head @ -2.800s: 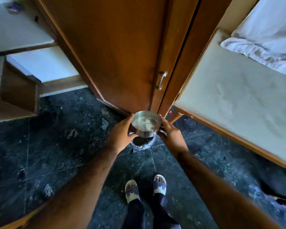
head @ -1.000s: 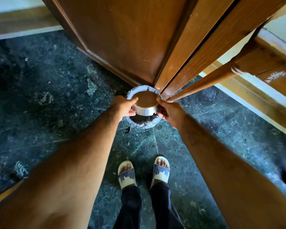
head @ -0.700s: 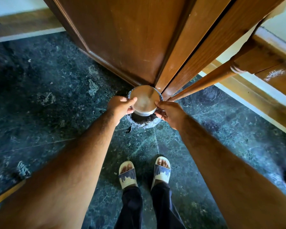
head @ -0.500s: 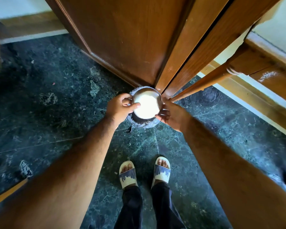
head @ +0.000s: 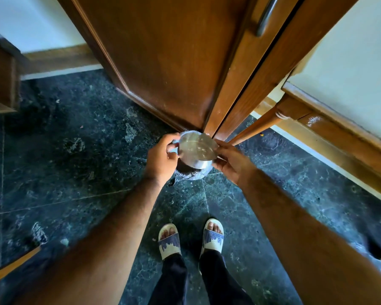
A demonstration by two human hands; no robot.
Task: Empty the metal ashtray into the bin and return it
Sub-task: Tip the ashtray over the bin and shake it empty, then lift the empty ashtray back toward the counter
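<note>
No readable text in view.
No letters, numbers, brand marks or signs show on any surface; the sandals (head: 212, 238) carry only a dark blue jagged pattern, not lettering.
</note>
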